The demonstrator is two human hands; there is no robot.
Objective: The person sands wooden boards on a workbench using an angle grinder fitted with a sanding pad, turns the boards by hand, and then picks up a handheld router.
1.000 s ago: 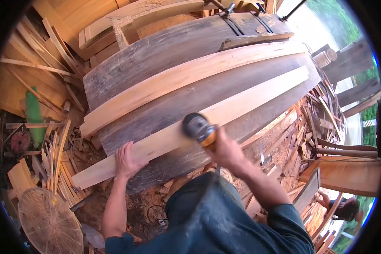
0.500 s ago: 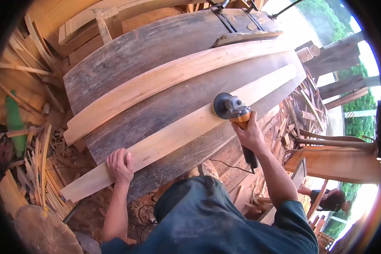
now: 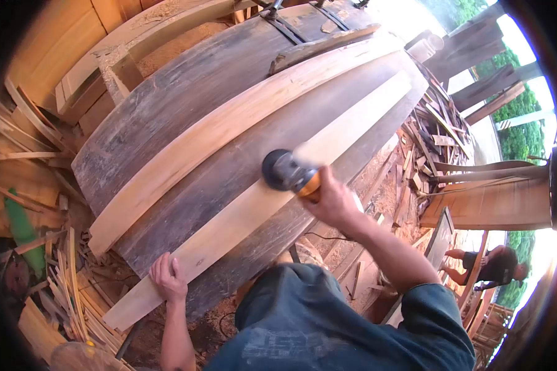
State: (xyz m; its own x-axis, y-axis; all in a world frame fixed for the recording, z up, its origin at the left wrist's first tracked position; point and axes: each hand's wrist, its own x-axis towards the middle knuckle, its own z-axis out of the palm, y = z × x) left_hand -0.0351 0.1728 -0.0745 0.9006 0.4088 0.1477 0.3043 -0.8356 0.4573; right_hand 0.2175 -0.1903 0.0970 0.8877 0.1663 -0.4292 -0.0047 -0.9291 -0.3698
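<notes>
A long, pale wooden plank point(image 3: 229, 230) lies at a slant across the dark work table point(image 3: 247, 151). My left hand point(image 3: 169, 278) grips the plank near its lower left end, with the fingers over its edge. An orange-and-black angle grinder point(image 3: 291, 173) with a round disc is wrapped in my right hand point(image 3: 333, 201). Its disc rests over the plank's middle, and haze of dust hangs just beyond it. Beyond the plank, a wider curved board point(image 3: 223, 120) lies on the same table.
Clamps point(image 3: 284, 31) and a rough wood strip point(image 3: 322, 48) sit at the table's far side. Offcuts point(image 3: 74, 290) and a green bottle point(image 3: 25, 235) crowd the left. Sawdust and scraps cover the floor at right. Another person point(image 3: 498, 266) is farther off at right.
The grinder in my right hand has moved along the plank toward my left hand. My left hand keeps its hold near the plank's end. The view has shifted somewhat.
</notes>
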